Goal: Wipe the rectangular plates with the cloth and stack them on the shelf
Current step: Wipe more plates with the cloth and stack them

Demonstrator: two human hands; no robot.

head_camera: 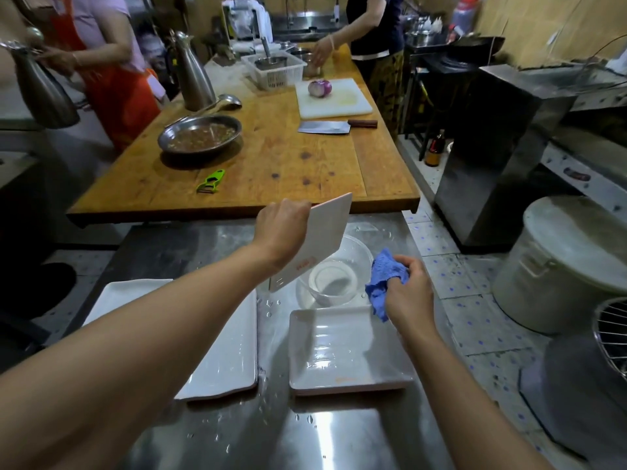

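Plate (314, 240), white and tilted up, is held by its top edge in the left hand (281, 228) at the middle of the frame. It looks hard, wet and slippery, so a firm edge hold is needed. Soft blue cloth (385, 281) is bunched in the right hand (409, 290). More plates (346, 351) lie below on the wet table (271, 435).

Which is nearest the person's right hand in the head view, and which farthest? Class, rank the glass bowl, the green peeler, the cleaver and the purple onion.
From the right hand:
1. Glass bowl, just to its left on the steel counter.
2. Green peeler, on the near part of the wooden table.
3. Cleaver, farther back, in front of the white board.
4. Purple onion, on the board, farthest.
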